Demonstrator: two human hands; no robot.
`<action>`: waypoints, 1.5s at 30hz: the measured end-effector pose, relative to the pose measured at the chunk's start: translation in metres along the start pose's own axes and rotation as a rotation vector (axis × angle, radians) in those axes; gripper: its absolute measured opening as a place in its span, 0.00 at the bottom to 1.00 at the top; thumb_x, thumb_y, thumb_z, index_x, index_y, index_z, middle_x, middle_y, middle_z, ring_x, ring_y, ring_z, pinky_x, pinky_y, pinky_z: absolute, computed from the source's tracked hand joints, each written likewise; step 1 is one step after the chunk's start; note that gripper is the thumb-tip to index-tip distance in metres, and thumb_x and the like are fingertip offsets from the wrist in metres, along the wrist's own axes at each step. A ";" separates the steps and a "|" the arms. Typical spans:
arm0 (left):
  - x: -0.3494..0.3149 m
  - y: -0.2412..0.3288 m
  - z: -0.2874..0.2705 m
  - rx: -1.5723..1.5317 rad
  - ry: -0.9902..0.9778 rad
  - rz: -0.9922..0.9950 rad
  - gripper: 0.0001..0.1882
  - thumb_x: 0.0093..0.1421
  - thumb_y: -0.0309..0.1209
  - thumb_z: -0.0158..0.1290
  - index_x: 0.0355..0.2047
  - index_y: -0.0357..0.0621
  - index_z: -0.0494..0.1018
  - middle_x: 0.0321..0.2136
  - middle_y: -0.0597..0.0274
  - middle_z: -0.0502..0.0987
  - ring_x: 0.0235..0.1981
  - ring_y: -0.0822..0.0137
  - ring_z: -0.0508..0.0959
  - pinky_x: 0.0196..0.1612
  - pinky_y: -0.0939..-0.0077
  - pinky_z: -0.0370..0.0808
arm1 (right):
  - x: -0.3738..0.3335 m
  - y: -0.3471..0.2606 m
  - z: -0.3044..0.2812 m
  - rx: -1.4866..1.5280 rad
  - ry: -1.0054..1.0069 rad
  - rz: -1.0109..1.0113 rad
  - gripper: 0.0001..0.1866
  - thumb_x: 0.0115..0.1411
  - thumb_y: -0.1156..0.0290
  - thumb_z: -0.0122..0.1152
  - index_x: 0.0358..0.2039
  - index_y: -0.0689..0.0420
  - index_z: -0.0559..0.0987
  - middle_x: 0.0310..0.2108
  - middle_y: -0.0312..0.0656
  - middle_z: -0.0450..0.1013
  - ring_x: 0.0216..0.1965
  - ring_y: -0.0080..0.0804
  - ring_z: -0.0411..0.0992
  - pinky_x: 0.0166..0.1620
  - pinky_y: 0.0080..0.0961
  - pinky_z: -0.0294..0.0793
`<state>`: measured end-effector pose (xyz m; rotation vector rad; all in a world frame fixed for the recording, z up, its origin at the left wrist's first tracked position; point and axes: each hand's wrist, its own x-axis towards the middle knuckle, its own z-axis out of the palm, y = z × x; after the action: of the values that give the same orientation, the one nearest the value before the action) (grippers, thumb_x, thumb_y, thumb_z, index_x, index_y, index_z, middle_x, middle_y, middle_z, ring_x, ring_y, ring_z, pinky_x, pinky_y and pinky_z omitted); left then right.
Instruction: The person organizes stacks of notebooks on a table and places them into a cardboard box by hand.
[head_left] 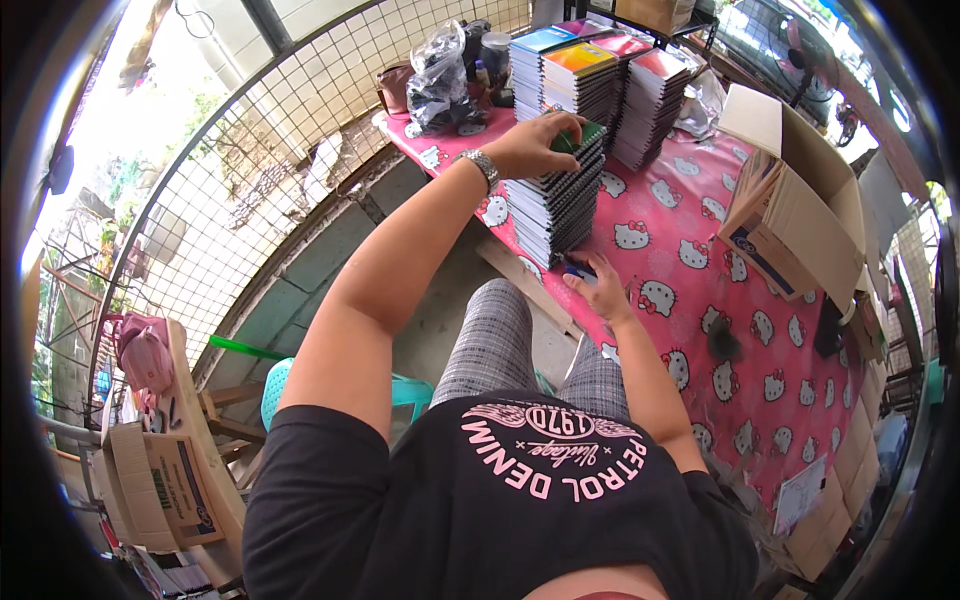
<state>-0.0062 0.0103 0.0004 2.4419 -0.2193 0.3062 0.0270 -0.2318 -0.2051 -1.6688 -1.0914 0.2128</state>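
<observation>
From where I stand, the person's left hand [545, 147] is at the top of an upright stack of wire-bound notebooks with white page edges and dark spiral spines [563, 205], which stands near the close edge of a table covered in a pink plastic cloth printed with white cat faces [635, 205]. The fingers arch over the glossy green cover on top [594, 133], the thumb set apart from them with green showing in the gap; I cannot tell whether they pinch that cover or only rest on it. A silver metal-link wristwatch [482, 170] circles that wrist.

The right hand [601, 292] is low, just beside the foot of the stack, thumb and fingers closed on a small dark blue object [579, 269] whose kind I cannot make out. Whether this hand touches the notebooks is hidden from me.

What matters is how the stack lies between the two: its long axis runs from the top at one o'clock to the foot at seven. From the left hand, its body drops away toward five o'clock; from the right hand, it rises toward eleven. The left is the nearer to the green cover, the right to the foot. Toward one o'clock from this stack are more notebooks with blue, yellow and red covers [650, 112], and at three o'clock, well apart, an open brown cardboard box [805, 225]
</observation>
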 end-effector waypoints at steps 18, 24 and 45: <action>0.002 -0.002 -0.003 -0.061 -0.044 -0.040 0.21 0.53 0.38 0.61 0.43 0.47 0.66 0.63 0.53 0.63 0.64 0.57 0.62 0.66 0.65 0.56 | 0.003 0.009 -0.006 -0.162 -0.050 0.021 0.27 0.50 0.53 0.69 0.46 0.56 0.77 0.47 0.50 0.73 0.52 0.49 0.69 0.56 0.40 0.66; 0.002 -0.002 -0.001 -0.071 0.009 0.016 0.21 0.51 0.39 0.61 0.41 0.46 0.68 0.60 0.53 0.66 0.59 0.56 0.66 0.62 0.68 0.60 | 0.000 0.018 0.000 -0.291 -0.028 -0.045 0.29 0.48 0.53 0.70 0.48 0.53 0.76 0.48 0.46 0.72 0.52 0.49 0.68 0.56 0.44 0.64; -0.003 -0.002 -0.003 -0.109 -0.022 -0.022 0.19 0.53 0.34 0.61 0.42 0.46 0.67 0.63 0.52 0.63 0.64 0.58 0.61 0.66 0.67 0.55 | 0.004 0.009 0.002 -0.175 0.011 -0.007 0.26 0.47 0.61 0.72 0.45 0.57 0.76 0.43 0.48 0.73 0.49 0.48 0.70 0.54 0.39 0.68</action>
<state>-0.0088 0.0136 0.0009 2.3395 -0.2136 0.2513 0.0331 -0.2273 -0.2122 -1.8189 -1.1343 0.1060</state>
